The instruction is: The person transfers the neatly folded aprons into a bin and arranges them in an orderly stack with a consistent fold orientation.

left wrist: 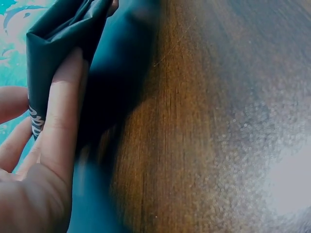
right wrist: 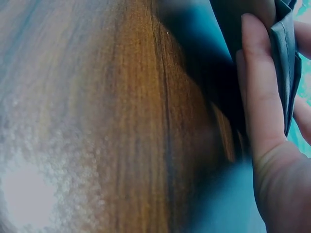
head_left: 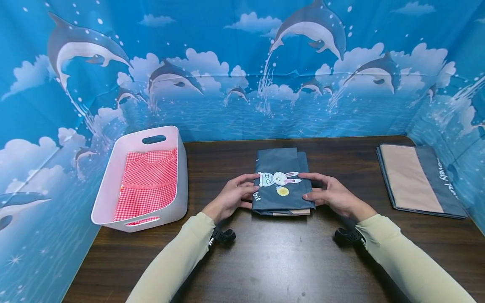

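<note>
A dark blue-grey folded cloth (head_left: 276, 159) with a white rabbit and a yellow flower printed on it is held between both hands, in the middle of the head view. Beige fabric shows at its lower edge. My left hand (head_left: 232, 195) pinches its left side, fingers on both faces of the fold. On the opposite side my right hand (head_left: 335, 197) grips the edge the same way. In the left wrist view the folded layers (left wrist: 63, 34) stand tilted between thumb and fingers. The right wrist view shows the thumb (right wrist: 262, 82) against one face.
To the left stands a white plastic basket (head_left: 182, 181) holding a red-and-white gingham cloth (head_left: 149, 181). Another folded cloth (head_left: 411, 179), beige and dark with white lettering, lies at the right of the brown wooden table (head_left: 273, 265). A blue dolphin-print curtain (head_left: 227, 113) hangs behind and at the sides.
</note>
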